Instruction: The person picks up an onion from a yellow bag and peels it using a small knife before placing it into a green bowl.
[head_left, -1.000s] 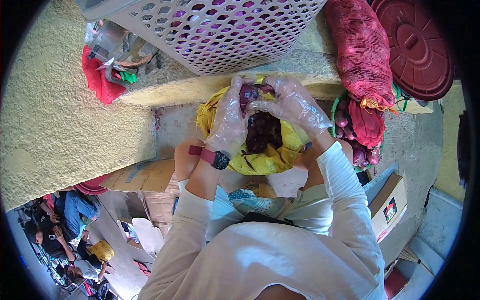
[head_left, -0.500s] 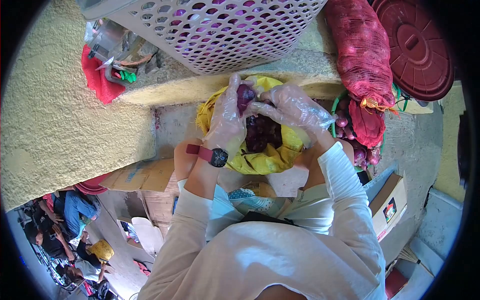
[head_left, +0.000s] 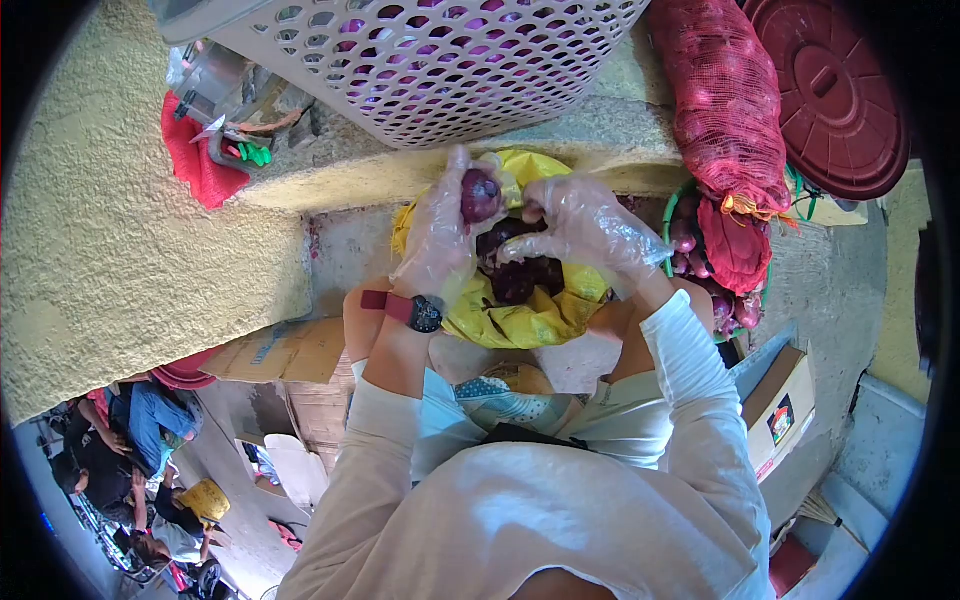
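My left hand [head_left: 437, 228], in a clear plastic glove, is closed around a red onion [head_left: 481, 196]. To its right is my right hand [head_left: 590, 228], gloved the same way, a short gap from the onion. Its fingers are curled and its thumb stands apart from them; what sits in the curl is hidden. Below both hands a yellow woven sack [head_left: 500, 325] lies open with its rim folded down, and several dark red onions [head_left: 515, 283] are in it.
A white perforated basket [head_left: 440, 125] of onions stands on the ledge ahead. On the right are a red mesh sack [head_left: 725, 100], a dark red lid [head_left: 825, 85] and a green-rimmed basket [head_left: 668, 225] with onions. Cardboard [head_left: 275, 352] lies left; people sit beyond it.
My right hand's thumb has come away from the onion and the hands have drawn apart. My left hand has shifted slightly left, and the onion shows more of its round side.
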